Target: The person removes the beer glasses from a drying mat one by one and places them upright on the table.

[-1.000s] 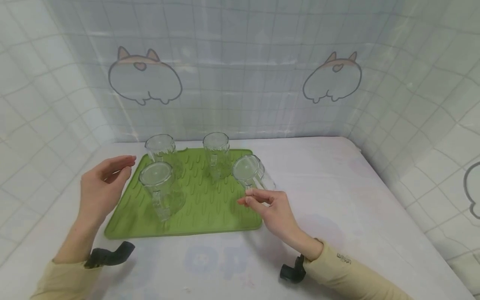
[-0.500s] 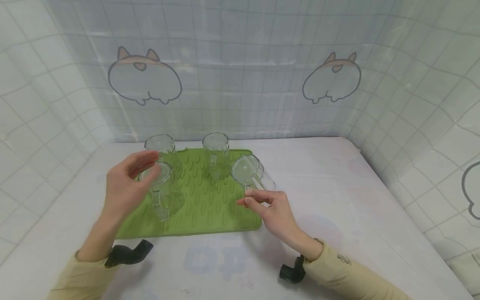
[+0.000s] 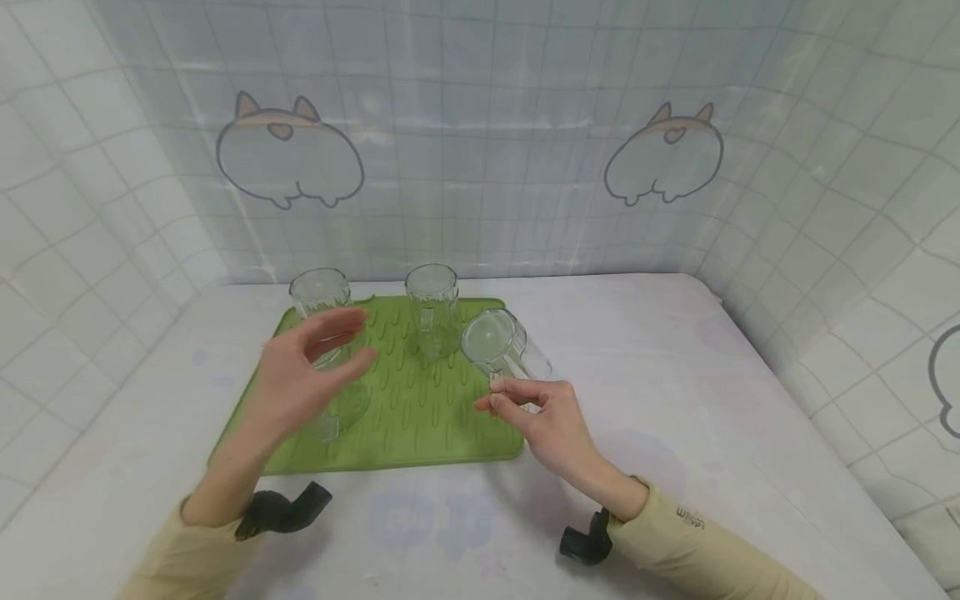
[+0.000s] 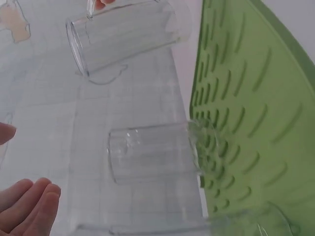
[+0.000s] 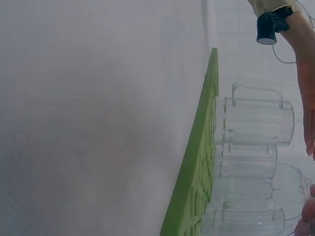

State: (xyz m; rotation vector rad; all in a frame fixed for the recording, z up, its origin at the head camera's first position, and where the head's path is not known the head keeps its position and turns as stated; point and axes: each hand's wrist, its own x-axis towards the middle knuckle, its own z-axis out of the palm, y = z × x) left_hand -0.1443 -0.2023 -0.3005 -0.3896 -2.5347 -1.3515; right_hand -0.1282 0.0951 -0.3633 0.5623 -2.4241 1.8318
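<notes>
My right hand [image 3: 551, 417] pinches the handle of a clear glass mug [image 3: 491, 337], which leans at the right side of a green ribbed mat [image 3: 420, 442]. In the left wrist view, that mug [image 4: 128, 39] appears at the top with right fingertips at its handle. My left hand [image 3: 300, 375] is raised over the mat's left part, thumb and fingers apart and holding nothing. It partly covers a second glass mug [image 3: 330, 425] from the head view. Farther back on the mat stand two more glass mugs, one at left [image 3: 318, 287] and one at centre [image 3: 432, 304].
A white covered table [image 3: 660, 358] surrounds the mat. Behind it hangs a grid-patterned white curtain [image 3: 480, 167] with cartoon animal prints, continuing along both sides. Black wrist-camera mounts [image 3: 281, 510] stick out below each wrist.
My left hand has moved right from beside the mat's left edge to over the front-left mug, its thumb and fingers spreading apart. My right hand and its mug stay almost still.
</notes>
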